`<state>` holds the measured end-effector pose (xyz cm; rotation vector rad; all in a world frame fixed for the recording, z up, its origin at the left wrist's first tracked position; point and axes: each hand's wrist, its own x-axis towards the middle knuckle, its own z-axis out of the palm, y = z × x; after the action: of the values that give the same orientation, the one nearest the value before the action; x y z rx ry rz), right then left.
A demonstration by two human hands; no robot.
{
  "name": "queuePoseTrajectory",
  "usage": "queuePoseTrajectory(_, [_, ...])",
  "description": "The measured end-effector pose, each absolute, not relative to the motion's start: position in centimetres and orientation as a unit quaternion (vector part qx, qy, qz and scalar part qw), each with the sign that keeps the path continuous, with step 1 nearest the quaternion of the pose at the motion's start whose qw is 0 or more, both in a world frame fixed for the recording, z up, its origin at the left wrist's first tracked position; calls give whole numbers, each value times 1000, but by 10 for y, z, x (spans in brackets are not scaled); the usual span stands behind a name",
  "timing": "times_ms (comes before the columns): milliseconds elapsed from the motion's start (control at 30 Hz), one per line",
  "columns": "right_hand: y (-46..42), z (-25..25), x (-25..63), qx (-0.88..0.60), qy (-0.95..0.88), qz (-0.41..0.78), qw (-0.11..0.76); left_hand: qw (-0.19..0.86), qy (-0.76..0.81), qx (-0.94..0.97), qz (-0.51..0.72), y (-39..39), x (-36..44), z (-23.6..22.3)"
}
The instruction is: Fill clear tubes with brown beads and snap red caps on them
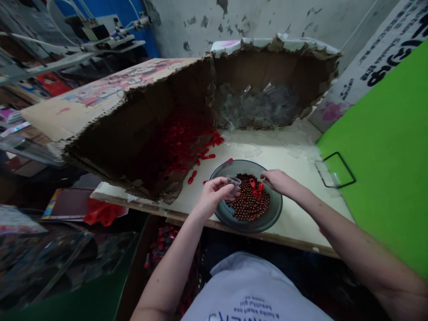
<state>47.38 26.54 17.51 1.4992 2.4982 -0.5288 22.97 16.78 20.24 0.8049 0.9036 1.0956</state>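
Head view: the shirt point(250, 290) reads "beautiful girl"; the left hand point(212, 198) pinches a clear plastic piece point(234, 183); the right hand's point(277, 182) fingers sit together above brown beads point(247, 200).

Right now we've got our left hand point(212, 198) curled in a tight pinch, our right hand point(277, 182) out front with fingers bunched downward, and both forearms point(347, 236) angled inward!
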Motion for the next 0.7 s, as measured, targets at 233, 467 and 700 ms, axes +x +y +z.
queuePoseTrajectory(233, [252,139,462,519,831,-160,122,645,432,357,520,162,232,201])
queuePoseTrajectory(467, [247,125,436,606,775,-130,122,692,407,258,537,151,246,210])
queuePoseTrajectory(700, [252,117,433,619,756,-195,84,743,343,209,536,147,244,219])
